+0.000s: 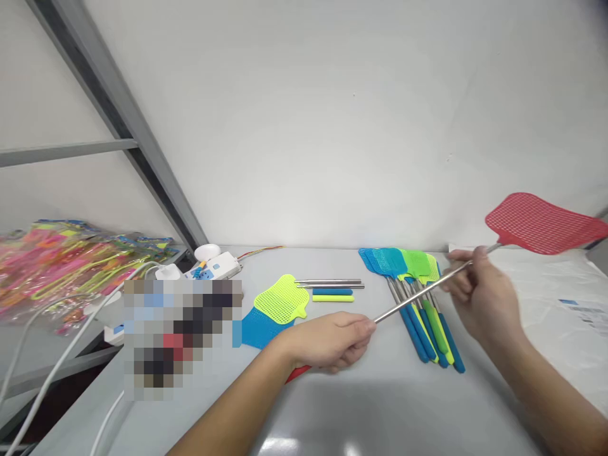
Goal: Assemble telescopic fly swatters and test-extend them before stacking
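Note:
A fly swatter with a red mesh head [541,223] and a long metal rod slants across the view, held in both hands. My left hand [335,342] is closed round its red handle, whose end shows below the wrist. With thumb and fingers, my right hand [489,294] pinches the rod close to the head. Beneath the rod lie several fly swatters [422,310] in a bunch, with blue and green heads and handles. Left of them are a loose yellow swatter head [282,297], a blue swatter head [263,329], metal rods [332,282] and a yellow handle tube [333,298].
A white power strip [216,269] with cables stands at the back left. Colourful plastic-wrapped goods [85,266] are piled at the far left beside a metal frame [128,120]. White packaging [560,304] covers the right side. A pixelated patch hides part of the table.

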`<action>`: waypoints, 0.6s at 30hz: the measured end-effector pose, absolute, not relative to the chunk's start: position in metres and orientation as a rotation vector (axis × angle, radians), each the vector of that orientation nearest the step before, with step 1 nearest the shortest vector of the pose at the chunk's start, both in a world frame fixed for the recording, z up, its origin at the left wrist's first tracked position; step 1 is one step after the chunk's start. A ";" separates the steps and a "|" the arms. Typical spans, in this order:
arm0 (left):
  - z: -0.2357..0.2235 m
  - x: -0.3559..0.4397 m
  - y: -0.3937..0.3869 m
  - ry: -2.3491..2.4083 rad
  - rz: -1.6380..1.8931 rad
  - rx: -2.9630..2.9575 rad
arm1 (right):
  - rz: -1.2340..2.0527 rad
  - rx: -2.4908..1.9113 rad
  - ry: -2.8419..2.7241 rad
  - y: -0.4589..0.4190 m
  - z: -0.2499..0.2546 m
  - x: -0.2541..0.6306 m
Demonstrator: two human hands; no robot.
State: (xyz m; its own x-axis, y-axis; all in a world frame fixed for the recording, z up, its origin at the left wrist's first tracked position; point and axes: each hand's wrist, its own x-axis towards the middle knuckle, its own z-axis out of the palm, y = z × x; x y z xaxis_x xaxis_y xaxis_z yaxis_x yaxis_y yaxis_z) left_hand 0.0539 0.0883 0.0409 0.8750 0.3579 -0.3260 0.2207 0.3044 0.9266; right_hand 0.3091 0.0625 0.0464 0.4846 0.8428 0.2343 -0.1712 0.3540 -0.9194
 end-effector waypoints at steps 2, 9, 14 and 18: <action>0.041 0.054 0.088 0.531 0.124 1.260 | 0.939 -1.060 -0.946 0.055 0.032 0.284; 0.048 0.049 0.093 0.506 0.098 1.269 | 1.100 -1.062 -1.116 0.047 0.022 0.261; 0.050 0.044 0.096 0.549 0.100 1.421 | 0.901 -1.008 -0.927 0.058 0.048 0.296; 0.050 0.042 0.097 0.552 0.105 1.485 | 0.768 -1.018 -0.924 0.058 0.049 0.298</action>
